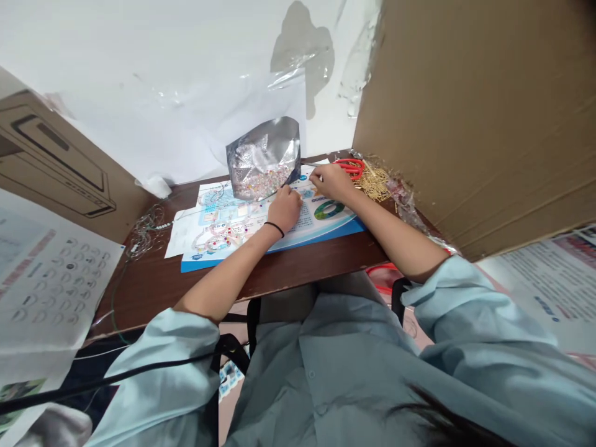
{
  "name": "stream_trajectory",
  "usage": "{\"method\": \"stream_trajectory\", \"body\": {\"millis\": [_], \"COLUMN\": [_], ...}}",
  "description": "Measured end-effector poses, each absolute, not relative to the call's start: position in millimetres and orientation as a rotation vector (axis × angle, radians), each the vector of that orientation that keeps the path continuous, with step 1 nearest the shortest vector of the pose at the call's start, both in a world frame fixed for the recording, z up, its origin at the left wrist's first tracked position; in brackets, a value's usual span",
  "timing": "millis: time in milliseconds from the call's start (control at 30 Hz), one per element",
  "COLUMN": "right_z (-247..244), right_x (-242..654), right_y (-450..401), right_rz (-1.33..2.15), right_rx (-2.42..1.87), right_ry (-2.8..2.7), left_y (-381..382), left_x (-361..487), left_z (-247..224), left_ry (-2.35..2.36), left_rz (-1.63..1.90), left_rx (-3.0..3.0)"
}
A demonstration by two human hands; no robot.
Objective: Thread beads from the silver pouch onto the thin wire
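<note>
Left hand: the person's left hand (pixel 285 210) rests on the printed sheet, just below the pouch's lower right corner, with a thin black wristband (pixel 274 228) on the wrist.
Left fingers: curled downward; whether they are clamped on anything is too small to tell.
Right hand: the person's right hand (pixel 331 182) sits just to the right of the pouch, above the sheet's upper edge.
Right fingers: drawn together, apparently pinching a thin metal pin (pixel 310 164) that points toward the pouch.
Pouch: an open, crumpled silver foil pouch (pixel 274 139) stands tilted at the top of the sheet, between both hands, holding many small multicoloured beads (pixel 261 183).
Sheet: a glossy blue-edged printed instruction sheet (pixel 218 245) lies flat on the brown wooden desk (pixel 186 292), centre of the frame.
Upper right of the desk: red-handled scissors (pixel 349 166) lie beside a loose pile of thin gold pins (pixel 375 181).
Left of the desk: a tangle of clear beaded wire (pixel 144 231) lies beside the sheet.
Right of the frame: a large brown cardboard panel (pixel 479 105) stands beside the desk.
Left of the frame: a printed paper sheet (pixel 51 279) overlaps the desk's edge.
Foreground: the person's pale blue shirt (pixel 354 366) fills the bottom of the frame.
</note>
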State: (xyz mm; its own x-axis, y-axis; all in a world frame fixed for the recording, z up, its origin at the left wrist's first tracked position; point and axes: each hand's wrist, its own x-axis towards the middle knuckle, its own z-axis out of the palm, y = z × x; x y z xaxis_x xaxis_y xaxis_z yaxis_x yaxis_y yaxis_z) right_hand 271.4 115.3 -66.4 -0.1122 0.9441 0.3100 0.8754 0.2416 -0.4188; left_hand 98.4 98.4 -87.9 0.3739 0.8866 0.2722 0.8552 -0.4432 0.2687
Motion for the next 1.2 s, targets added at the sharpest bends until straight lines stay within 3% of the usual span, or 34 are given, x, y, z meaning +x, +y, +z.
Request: {"method": "stream_trajectory", "body": {"millis": [133,400,567,900,1200], "right_z": [-60,-52,-57,-61,-63], "right_x": [269,257,266,301,294], "right_y": [114,99,112,141,118], "right_rz": [0.266,0.875,0.696,0.103,-0.013], "right_rx": [-1.581,-1.176,-1.258,-1.579,-1.878], "right_ry": [-1.952,-2.041,-1.869,-1.559,-1.806], "left_y": [108,103,94,106,89], "left_x": [82,72,63,25,58], "left_z": [-88,-70,-47,-22,-29], "left_ry": [1.389,1.038,0.923,0.896,1.013], "left_rz": [0.841,1.035,0.881,0.773,1.063], "left_rx": [2.448,1.702,1.319,1.183,1.169]}}
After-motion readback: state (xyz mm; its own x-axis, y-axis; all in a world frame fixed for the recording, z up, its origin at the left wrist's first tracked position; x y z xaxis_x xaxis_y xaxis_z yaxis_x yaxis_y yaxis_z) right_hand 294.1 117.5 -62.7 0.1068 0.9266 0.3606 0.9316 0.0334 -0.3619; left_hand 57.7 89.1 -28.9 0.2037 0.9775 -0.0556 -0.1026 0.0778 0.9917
